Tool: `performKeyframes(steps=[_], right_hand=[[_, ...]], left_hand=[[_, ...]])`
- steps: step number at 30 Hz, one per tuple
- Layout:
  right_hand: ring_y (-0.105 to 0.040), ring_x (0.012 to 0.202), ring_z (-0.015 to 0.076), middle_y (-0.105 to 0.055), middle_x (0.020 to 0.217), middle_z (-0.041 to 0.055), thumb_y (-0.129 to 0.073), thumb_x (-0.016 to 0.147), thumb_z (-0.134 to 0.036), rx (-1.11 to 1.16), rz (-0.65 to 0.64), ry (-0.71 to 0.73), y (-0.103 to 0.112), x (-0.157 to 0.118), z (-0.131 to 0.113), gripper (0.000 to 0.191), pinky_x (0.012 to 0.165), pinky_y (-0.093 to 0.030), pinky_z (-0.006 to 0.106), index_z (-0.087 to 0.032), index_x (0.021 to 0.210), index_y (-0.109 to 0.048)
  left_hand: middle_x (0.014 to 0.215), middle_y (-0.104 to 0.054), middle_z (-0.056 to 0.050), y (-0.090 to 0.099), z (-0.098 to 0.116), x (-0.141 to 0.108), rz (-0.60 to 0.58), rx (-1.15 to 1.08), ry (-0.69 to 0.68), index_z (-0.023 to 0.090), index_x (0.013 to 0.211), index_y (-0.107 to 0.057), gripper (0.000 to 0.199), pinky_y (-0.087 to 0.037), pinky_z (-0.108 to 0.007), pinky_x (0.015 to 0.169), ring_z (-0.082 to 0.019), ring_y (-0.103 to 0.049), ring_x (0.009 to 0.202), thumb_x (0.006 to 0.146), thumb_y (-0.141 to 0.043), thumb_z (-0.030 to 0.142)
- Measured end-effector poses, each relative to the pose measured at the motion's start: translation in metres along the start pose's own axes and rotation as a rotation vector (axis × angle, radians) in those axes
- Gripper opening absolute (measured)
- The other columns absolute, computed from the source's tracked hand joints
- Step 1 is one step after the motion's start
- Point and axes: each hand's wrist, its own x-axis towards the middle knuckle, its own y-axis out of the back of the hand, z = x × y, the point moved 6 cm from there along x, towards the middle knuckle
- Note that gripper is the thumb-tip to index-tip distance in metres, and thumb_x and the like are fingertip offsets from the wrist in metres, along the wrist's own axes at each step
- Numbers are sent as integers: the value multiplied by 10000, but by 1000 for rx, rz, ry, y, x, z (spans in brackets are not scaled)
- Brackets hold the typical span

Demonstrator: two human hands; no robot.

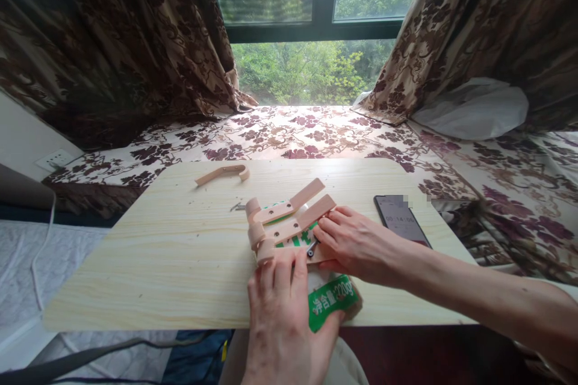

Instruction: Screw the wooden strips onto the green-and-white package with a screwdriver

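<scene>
The nearest strip point(267, 250), pale and curled at its left end, is met by both hands. The left hand point(284, 313) is laid over its near side with the fingers close together and the thumb spread onto the package point(333, 301); strip and package are apparently being steadied by it, though whether the hidden fingertips are clamped cannot be told. By the curled fingers of the right hand point(347, 239) a slim metal piece point(313, 245) seems to be pinched, its tip brought to a dark round fitting on the strip, so a firm backing is probably wanted there.

The strips are carried on the package, just inside the near edge of the table point(180, 264). Beyond the nearest, the middle strip point(287, 230) and the far strip point(280, 212) are laid side by side, curled ends leftward, perhaps to be kept within reach.

Small metal pieces point(237, 207) are scattered left of them. Near the far left corner a loose strip point(223, 172) is left apart, and by the right edge a phone point(400, 219) is laid screen up, its timer readable.
</scene>
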Motion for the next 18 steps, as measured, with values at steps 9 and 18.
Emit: performKeyframes(steps=[9,18], right_hand=[[-521,902,266,-588,940,106,-582,827,-386,74,-46,-57,8,3,1,275,793,-403,422,-131,927,-568],[-596,848,187,-649,914,74,-405,876,-172,424,-131,-197,20,4,15,220,727,-419,293,-187,997,-588]], left_hand=[[1239,-506,-124,-2,-2,-3,23,52,-37,168,1312,-395,711,-431,-428,892,-297,-476,1139,699,-665,406],[1179,-522,-97,32,-31,-17,236,62,-162,197,1326,-401,617,-462,-318,858,-229,-521,1078,772,-613,367]])
